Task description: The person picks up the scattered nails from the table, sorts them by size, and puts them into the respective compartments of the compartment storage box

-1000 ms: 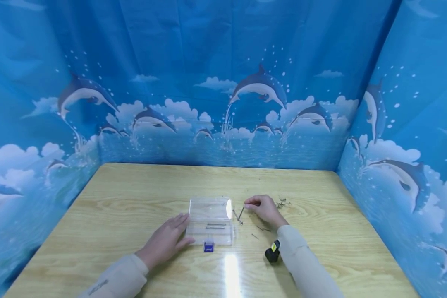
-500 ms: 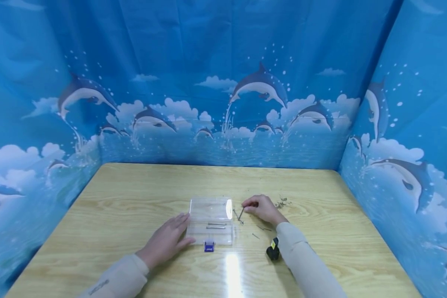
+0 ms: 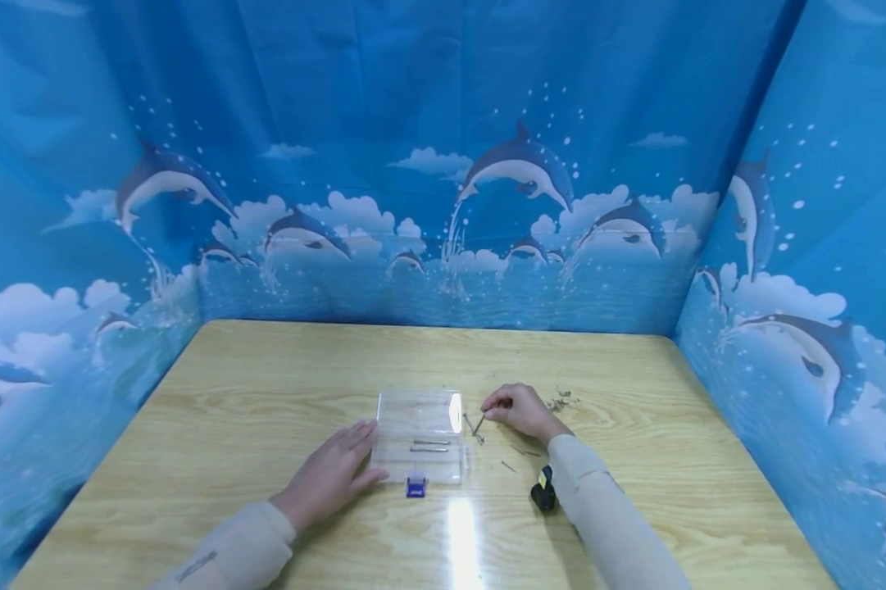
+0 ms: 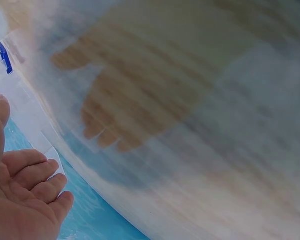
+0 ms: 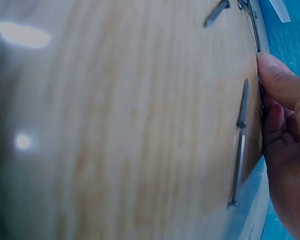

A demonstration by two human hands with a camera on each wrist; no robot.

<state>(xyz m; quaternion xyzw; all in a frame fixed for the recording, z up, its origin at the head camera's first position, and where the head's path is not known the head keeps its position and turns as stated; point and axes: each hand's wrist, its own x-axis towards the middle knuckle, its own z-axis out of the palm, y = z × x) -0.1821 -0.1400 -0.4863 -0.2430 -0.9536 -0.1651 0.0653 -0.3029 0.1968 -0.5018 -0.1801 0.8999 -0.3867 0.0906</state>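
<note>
A clear plastic box lies opened on the table, its lid folded back and a blue latch at the front. Two nails lie inside it. My left hand rests at the box's left side with fingers extended; in the left wrist view the left hand shows its palm. To the right of the box, my right hand pinches a nail between thumb and fingers. Another nail lies close by. In the right wrist view, the right hand partly hides the held nail.
Loose nails and a short nail lie on the wooden table nearer the person. A small pile of hardware sits beyond the right hand. A black object with a yellow mark is beside the right sleeve. Dolphin-print curtains surround the table.
The right hand has shifted slightly left toward the box and now pinches the nail near its end. The left hand and box keep their places.
</note>
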